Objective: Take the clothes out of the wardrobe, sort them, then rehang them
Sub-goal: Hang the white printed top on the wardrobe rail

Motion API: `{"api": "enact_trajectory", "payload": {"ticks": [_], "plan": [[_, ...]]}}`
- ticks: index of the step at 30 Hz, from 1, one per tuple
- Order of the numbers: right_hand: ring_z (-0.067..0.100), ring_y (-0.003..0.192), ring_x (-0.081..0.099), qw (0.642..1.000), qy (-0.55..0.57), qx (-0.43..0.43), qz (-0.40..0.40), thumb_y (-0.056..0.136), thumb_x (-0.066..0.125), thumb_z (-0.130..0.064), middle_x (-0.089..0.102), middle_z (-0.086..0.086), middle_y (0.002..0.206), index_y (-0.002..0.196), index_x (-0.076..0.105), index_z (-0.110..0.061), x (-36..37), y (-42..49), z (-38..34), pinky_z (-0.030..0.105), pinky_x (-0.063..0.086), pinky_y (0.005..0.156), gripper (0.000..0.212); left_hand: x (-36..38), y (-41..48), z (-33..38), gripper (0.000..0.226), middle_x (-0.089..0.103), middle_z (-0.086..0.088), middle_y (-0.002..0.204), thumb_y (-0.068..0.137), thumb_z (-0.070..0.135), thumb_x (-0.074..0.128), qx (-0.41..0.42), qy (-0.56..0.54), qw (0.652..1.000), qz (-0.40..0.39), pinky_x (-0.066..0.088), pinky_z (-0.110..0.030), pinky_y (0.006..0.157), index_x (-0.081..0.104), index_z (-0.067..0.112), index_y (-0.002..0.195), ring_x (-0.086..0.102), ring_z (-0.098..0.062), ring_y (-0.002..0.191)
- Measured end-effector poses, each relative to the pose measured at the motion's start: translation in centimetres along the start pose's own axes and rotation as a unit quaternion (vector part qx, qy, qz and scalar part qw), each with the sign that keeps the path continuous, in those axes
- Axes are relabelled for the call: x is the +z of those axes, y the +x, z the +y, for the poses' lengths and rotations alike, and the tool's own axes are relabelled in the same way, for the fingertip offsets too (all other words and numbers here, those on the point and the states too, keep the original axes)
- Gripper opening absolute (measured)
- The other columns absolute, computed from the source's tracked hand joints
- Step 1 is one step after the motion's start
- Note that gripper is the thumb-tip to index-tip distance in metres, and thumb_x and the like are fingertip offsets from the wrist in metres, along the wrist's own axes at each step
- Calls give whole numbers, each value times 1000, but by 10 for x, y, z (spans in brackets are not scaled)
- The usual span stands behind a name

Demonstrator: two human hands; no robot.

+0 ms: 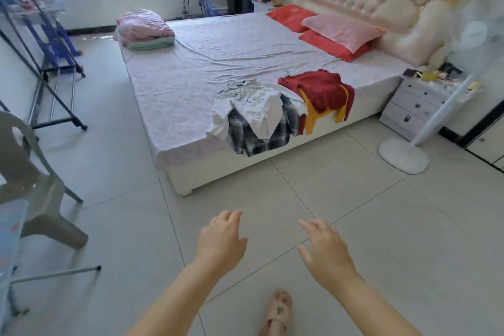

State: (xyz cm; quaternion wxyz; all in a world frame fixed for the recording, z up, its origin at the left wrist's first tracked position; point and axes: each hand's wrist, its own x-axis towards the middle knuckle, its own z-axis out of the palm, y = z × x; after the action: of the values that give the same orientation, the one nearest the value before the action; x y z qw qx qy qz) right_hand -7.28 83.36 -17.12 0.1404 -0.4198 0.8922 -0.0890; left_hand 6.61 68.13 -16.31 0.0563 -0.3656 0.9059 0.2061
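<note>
Clothes lie in a heap at the near edge of the bed (196, 73). A white printed T-shirt (251, 106) is spread over a black-and-white plaid shirt (259, 133) that hangs over the edge. To their right a dark red garment (319, 90) lies on a yellow one (311, 117). My left hand (221, 243) and my right hand (324, 248) are held out over the tiled floor, well short of the bed, fingers loose, holding nothing.
A grey plastic chair (35, 180) and a metal clothes rack (54, 95) stand at the left. A white fan (409, 150) and a grey nightstand (417, 103) are to the right of the bed. Folded bedding (147, 30) sits on the far corner. My sandalled foot (278, 314) shows below.
</note>
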Motion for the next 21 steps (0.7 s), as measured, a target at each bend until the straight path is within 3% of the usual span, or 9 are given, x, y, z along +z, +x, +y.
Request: {"api": "enact_trajectory", "payload": {"ticks": [9, 21], "plan": [[15, 126, 34, 998, 8, -56, -24, 94, 45, -32, 34, -4, 139, 141, 30, -24, -44, 215, 20, 27, 28, 101, 50, -54, 184, 16, 58, 34, 1, 141, 92, 32, 47, -71, 6, 997, 7, 31, -31, 101, 22, 23, 143, 35, -20, 129], [16, 127, 33, 994, 16, -101, -34, 94, 47, -30, 35, -2, 137, 141, 32, -21, -86, 463, 30, 26, 23, 106, 49, -112, 413, 19, 59, 34, 2, 143, 92, 35, 47, -91, -8, 996, 24, 33, -33, 101, 22, 23, 144, 34, -19, 131]]}}
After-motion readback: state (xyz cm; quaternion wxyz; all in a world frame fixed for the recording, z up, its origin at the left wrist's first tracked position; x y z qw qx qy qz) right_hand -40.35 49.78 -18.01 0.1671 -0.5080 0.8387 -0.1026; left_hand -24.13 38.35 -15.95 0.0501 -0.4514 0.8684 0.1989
